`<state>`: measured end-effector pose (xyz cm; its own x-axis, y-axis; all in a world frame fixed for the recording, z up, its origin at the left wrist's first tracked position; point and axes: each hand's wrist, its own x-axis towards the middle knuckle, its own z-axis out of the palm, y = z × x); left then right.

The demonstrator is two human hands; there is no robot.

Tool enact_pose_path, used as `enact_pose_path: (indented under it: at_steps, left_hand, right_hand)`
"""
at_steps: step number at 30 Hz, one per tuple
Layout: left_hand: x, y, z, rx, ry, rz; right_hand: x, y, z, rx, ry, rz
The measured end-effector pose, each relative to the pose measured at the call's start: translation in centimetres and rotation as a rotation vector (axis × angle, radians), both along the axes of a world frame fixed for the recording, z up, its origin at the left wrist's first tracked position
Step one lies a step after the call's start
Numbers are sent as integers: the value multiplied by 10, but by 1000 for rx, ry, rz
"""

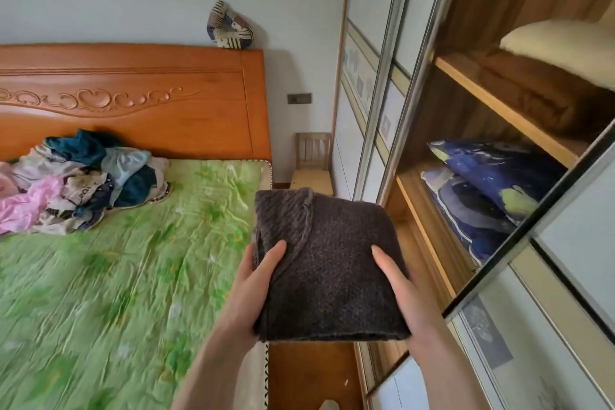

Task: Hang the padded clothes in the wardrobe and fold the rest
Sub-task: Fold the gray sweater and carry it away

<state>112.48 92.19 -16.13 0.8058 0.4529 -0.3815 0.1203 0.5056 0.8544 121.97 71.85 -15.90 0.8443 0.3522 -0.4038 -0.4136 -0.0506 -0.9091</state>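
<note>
A folded dark grey knitted sweater (329,263) is held in the air between the bed and the wardrobe. My left hand (256,289) grips its left edge, thumb on top. My right hand (399,289) grips its right edge the same way. The open wardrobe (482,103) stands to the right, with wooden shelves showing. A pile of unfolded clothes (80,180) in pink, blue and white lies on the bed near the headboard.
The bed (100,293) has a green crumpled sheet and an orange wooden headboard (133,93). Wardrobe shelves hold blue pillows (489,190) and a brown blanket under a cream one (545,83). A small wooden chair (312,163) stands in the far corner. Sliding glass doors (376,76) frame the opening.
</note>
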Motion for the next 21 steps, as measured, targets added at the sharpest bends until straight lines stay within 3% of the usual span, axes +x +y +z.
enact_pose_path:
  at_steps: [11,17,21]
  left_hand:
    - [166,55,29,72,-34,-9]
    - [234,64,38,95,-26,-148]
    - [286,77,48,183,-52,-289]
  right_hand:
    - [157,53,12,87,-56,-78]
    - [198,53,33,126,-161,-204]
    - [221,43,40,48,-267,-314]
